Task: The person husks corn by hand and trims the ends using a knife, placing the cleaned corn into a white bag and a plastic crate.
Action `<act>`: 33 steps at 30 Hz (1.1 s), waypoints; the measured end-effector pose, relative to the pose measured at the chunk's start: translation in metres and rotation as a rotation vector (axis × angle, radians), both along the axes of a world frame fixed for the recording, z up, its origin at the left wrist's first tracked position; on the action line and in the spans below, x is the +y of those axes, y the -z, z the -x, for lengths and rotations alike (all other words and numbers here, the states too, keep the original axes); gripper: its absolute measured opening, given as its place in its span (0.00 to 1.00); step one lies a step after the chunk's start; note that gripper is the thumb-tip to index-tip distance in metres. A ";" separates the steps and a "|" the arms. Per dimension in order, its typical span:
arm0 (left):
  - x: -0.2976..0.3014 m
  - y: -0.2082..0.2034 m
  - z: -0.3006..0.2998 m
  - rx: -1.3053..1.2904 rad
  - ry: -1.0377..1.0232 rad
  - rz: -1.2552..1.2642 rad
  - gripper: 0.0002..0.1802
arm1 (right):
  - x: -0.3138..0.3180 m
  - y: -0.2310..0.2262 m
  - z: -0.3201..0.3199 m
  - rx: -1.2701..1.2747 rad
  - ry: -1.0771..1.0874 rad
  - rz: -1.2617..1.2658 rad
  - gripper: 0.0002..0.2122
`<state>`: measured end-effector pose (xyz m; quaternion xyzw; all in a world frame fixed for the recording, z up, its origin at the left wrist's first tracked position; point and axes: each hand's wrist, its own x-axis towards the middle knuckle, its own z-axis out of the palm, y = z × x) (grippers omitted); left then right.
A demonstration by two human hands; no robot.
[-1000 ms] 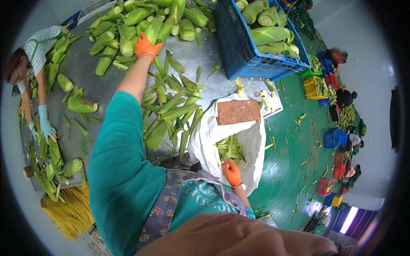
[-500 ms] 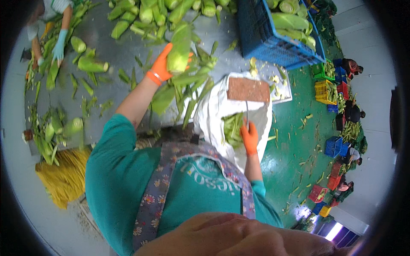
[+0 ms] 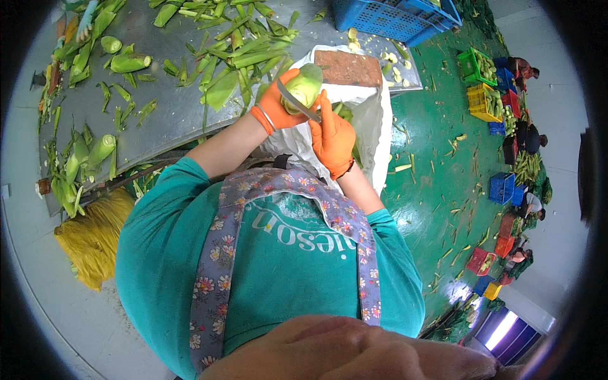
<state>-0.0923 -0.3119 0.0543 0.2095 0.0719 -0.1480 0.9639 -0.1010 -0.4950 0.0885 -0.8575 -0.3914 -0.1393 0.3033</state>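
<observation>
My left hand (image 3: 276,106), in an orange glove, grips an ear of corn (image 3: 306,83) in its green husk, the pale cut end turned toward me. My right hand (image 3: 333,140), gloved in orange too, is closed around a knife (image 3: 295,101) whose handle the fingers hide. Its thin blade lies across the base of the ear, apparently touching it. Both hands are over the mouth of a white sack (image 3: 382,120), where some green husk pieces show. A reddish brick (image 3: 348,68) weighs down the sack's far edge on the table.
Husk leaves (image 3: 244,57) and several more ears (image 3: 130,62) litter the metal table (image 3: 171,120). A blue crate (image 3: 392,22) stands at the far right. A co-worker's gloved hand (image 3: 87,24) is at the far left. A yellow sack (image 3: 95,237) hangs below the table's left end.
My left hand has brought the ear from over the table toward me and right, to the sack. My right hand has raised the knife from the sack's mouth to the ear's base.
</observation>
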 end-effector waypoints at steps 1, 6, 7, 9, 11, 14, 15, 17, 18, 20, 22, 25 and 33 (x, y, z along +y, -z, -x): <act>-0.008 -0.006 0.008 0.046 0.010 0.015 0.24 | -0.007 -0.002 0.003 -0.010 -0.001 -0.028 0.34; -0.032 -0.017 0.016 0.161 0.107 0.085 0.23 | -0.033 -0.002 0.016 -0.045 0.057 0.063 0.34; -0.038 -0.022 0.019 0.156 0.079 -0.036 0.23 | -0.038 -0.002 0.018 -0.038 0.064 0.073 0.34; -0.046 -0.047 0.028 0.184 0.048 -0.250 0.25 | -0.046 -0.002 0.025 -0.014 0.079 0.095 0.33; -0.049 -0.043 0.027 0.214 0.161 -0.154 0.26 | -0.050 -0.004 0.027 0.027 0.115 0.123 0.33; -0.039 -0.014 0.017 0.193 0.419 0.215 0.20 | -0.061 -0.011 0.020 0.274 -0.001 0.007 0.31; -0.038 -0.007 0.018 0.183 0.433 0.235 0.21 | -0.067 -0.012 0.018 0.390 -0.065 -0.060 0.31; -0.037 0.013 0.020 0.165 0.459 0.274 0.22 | -0.070 -0.012 0.019 0.359 -0.100 -0.079 0.27; -0.045 -0.009 0.027 0.190 0.333 0.005 0.26 | -0.070 -0.010 0.020 0.341 -0.104 -0.112 0.26; -0.046 -0.028 0.038 0.211 0.279 -0.267 0.32 | -0.070 -0.006 0.015 0.276 -0.015 -0.223 0.23; -0.026 -0.019 0.044 0.156 0.355 -0.217 0.36 | -0.079 0.009 -0.006 0.185 0.172 -0.381 0.20; 0.012 -0.002 0.052 0.085 0.452 -0.052 0.41 | -0.143 0.022 -0.058 0.283 0.296 -0.377 0.21; 0.033 -0.004 0.061 0.078 0.253 0.096 0.42 | -0.117 0.047 -0.028 0.330 0.399 0.142 0.33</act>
